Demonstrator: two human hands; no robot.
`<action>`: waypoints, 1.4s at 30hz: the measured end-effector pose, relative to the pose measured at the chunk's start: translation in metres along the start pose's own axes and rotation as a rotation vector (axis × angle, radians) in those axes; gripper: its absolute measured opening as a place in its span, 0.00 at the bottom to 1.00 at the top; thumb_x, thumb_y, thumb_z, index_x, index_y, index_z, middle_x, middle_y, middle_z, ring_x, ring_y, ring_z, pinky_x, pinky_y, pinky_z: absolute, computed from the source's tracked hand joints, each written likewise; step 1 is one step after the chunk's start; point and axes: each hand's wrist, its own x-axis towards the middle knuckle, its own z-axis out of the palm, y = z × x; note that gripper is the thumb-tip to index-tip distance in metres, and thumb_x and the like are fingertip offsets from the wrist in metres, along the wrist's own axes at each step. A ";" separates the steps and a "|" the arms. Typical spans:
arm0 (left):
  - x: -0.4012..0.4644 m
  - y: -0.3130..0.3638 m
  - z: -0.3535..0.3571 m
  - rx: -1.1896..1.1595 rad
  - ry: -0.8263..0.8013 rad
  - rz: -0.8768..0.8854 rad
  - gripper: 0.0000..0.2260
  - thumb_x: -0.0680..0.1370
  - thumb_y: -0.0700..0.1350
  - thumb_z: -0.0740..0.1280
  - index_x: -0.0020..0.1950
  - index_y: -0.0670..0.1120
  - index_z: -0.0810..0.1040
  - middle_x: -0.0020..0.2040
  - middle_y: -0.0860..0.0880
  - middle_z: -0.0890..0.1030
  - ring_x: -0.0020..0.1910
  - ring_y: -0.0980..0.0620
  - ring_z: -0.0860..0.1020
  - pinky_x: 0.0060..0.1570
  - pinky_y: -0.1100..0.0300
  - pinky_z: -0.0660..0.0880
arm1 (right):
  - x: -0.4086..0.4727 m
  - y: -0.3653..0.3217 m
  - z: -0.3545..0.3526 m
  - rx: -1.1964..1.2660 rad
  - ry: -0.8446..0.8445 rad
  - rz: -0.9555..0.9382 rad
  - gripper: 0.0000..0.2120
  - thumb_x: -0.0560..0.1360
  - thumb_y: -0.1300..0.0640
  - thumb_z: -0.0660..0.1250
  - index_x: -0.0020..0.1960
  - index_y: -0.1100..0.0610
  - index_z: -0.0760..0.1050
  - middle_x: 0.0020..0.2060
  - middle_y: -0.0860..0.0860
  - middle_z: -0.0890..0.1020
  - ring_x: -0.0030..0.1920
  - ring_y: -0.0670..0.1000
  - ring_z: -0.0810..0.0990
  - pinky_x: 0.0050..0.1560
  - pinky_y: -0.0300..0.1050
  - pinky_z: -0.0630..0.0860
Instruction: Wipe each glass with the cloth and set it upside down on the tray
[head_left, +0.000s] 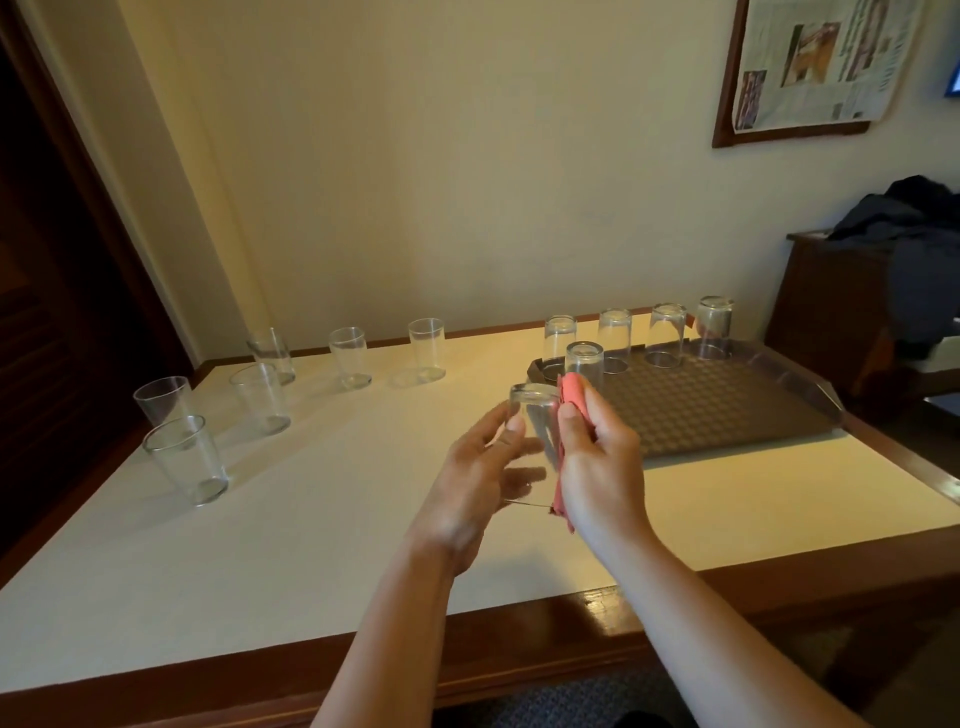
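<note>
My left hand (485, 462) holds a clear glass (535, 421) upside down above the table, thumb near its base and fingers behind it. My right hand (597, 447) grips a pink cloth (571, 395) and presses it against the glass's right side. The brown tray (727, 415) lies at the right, carrying several upturned glasses (614, 338) along its far edge and one (584, 364) nearer me. Several upright glasses (187, 460) stand on the left half of the table.
The white-topped table (311, 545) has a wooden rim and a wall behind it. A dark wooden stand (831, 312) with dark clothing (914, 249) sits at the far right. A framed newspaper (815, 62) hangs on the wall.
</note>
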 end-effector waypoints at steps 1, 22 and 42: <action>0.002 0.002 0.001 -0.022 0.020 0.021 0.20 0.80 0.57 0.71 0.71 0.57 0.78 0.54 0.49 0.87 0.47 0.48 0.82 0.50 0.52 0.76 | -0.004 -0.001 0.002 0.002 0.016 -0.001 0.21 0.84 0.49 0.57 0.76 0.47 0.64 0.68 0.47 0.76 0.65 0.48 0.76 0.65 0.53 0.76; 0.005 -0.011 0.019 0.024 0.076 0.017 0.13 0.80 0.58 0.71 0.64 0.60 0.81 0.56 0.48 0.87 0.47 0.47 0.83 0.50 0.49 0.77 | -0.004 0.010 -0.011 0.070 0.060 0.138 0.18 0.83 0.50 0.58 0.72 0.42 0.69 0.62 0.49 0.81 0.58 0.52 0.79 0.60 0.57 0.78; 0.004 0.001 0.013 0.035 -0.018 0.013 0.16 0.81 0.63 0.64 0.69 0.63 0.76 0.60 0.52 0.86 0.56 0.48 0.85 0.57 0.49 0.77 | -0.006 -0.003 -0.019 0.017 0.018 0.046 0.19 0.83 0.53 0.59 0.74 0.49 0.70 0.59 0.51 0.82 0.56 0.47 0.81 0.55 0.48 0.81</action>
